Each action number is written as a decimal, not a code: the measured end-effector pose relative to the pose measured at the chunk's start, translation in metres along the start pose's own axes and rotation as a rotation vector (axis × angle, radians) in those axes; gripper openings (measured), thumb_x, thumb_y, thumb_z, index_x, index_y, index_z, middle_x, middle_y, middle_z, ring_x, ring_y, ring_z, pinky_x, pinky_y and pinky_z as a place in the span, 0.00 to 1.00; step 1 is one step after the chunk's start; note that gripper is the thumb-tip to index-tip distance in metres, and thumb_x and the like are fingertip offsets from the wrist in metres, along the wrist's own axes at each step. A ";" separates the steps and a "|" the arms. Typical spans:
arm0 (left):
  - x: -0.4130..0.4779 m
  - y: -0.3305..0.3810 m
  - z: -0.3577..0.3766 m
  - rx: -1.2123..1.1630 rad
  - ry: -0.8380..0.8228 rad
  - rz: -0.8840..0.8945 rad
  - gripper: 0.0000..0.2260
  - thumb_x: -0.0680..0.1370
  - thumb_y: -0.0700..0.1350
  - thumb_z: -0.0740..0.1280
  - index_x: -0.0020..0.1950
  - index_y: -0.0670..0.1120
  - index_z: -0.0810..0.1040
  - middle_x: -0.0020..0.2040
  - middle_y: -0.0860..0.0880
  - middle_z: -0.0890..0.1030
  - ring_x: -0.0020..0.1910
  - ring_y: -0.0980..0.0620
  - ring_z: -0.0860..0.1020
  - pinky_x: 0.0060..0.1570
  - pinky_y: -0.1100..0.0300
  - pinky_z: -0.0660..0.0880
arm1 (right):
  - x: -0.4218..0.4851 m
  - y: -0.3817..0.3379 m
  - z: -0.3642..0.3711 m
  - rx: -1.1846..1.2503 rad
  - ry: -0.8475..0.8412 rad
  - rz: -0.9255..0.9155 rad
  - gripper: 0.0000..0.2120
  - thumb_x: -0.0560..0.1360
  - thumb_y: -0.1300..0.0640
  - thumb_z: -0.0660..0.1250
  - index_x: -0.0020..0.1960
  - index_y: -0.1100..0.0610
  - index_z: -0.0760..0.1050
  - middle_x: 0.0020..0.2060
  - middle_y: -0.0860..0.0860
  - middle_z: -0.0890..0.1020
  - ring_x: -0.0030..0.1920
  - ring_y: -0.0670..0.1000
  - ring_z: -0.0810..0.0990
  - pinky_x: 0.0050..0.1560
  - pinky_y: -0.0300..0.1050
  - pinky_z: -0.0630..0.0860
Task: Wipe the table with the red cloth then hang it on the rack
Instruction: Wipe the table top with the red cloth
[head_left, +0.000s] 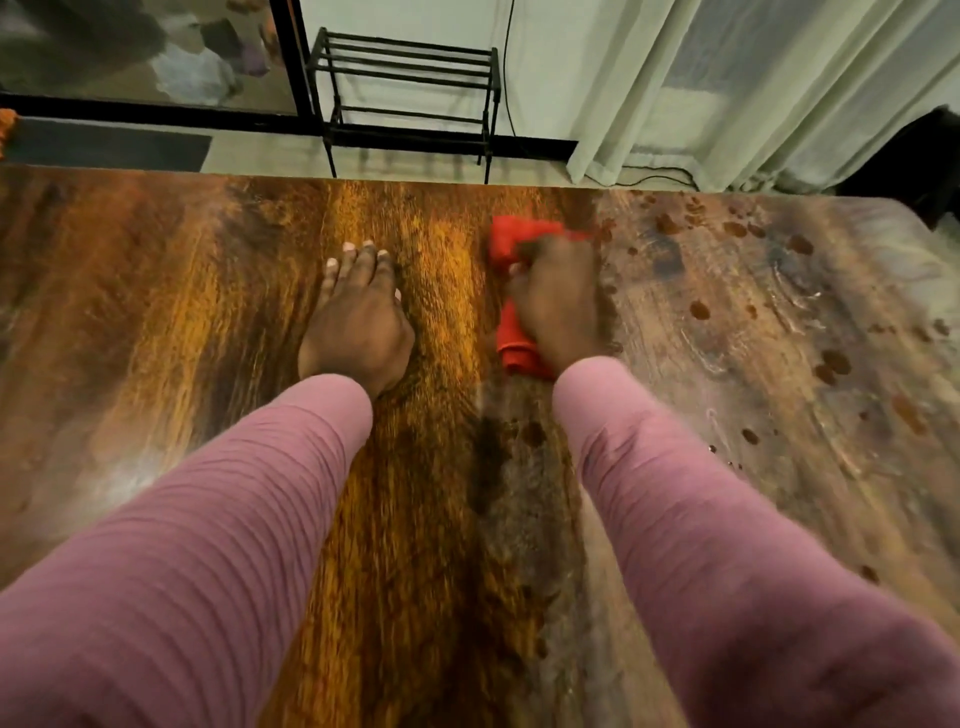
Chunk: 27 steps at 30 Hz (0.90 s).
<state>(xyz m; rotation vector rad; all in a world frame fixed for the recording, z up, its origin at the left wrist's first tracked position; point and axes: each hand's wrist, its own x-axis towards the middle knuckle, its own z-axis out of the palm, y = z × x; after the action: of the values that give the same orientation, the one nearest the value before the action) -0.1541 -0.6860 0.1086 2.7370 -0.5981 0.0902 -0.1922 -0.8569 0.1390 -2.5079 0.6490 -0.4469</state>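
2 pink sleeves (249, 509) are seen nearest. On the table (156, 312), the left hand (358, 317) is laid flat, fingers straight and close together. The red cloth (511, 340), rolled with its long axis running near to far, is held under the right hand (558, 306), whose blurred fingers appear curled over it. Unwiped spots (698, 310) lie right of the cloth. The rack (410, 67) stands beyond the far edge.
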 end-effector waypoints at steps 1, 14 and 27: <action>0.000 0.000 -0.001 -0.002 -0.007 0.000 0.23 0.82 0.43 0.49 0.77 0.38 0.55 0.78 0.42 0.54 0.78 0.45 0.48 0.76 0.53 0.43 | -0.010 -0.006 0.010 -0.016 -0.037 -0.023 0.10 0.76 0.60 0.64 0.56 0.54 0.80 0.53 0.53 0.80 0.40 0.45 0.75 0.37 0.19 0.66; -0.001 0.000 -0.001 0.000 -0.056 0.064 0.23 0.82 0.44 0.49 0.76 0.38 0.56 0.78 0.41 0.55 0.77 0.44 0.49 0.76 0.50 0.45 | -0.048 0.035 -0.036 -0.098 0.066 0.157 0.13 0.73 0.63 0.65 0.54 0.56 0.82 0.51 0.55 0.84 0.52 0.55 0.79 0.52 0.38 0.69; 0.001 0.000 -0.003 0.064 -0.084 0.067 0.24 0.82 0.46 0.48 0.77 0.38 0.55 0.78 0.42 0.54 0.77 0.44 0.49 0.76 0.49 0.45 | -0.094 0.057 -0.056 -0.187 0.096 0.289 0.16 0.74 0.61 0.65 0.60 0.52 0.79 0.58 0.51 0.81 0.60 0.54 0.75 0.62 0.40 0.67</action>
<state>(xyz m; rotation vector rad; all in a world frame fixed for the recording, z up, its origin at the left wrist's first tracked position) -0.1528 -0.6852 0.1117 2.7941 -0.7222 0.0108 -0.3150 -0.8729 0.1365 -2.5191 1.1197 -0.4173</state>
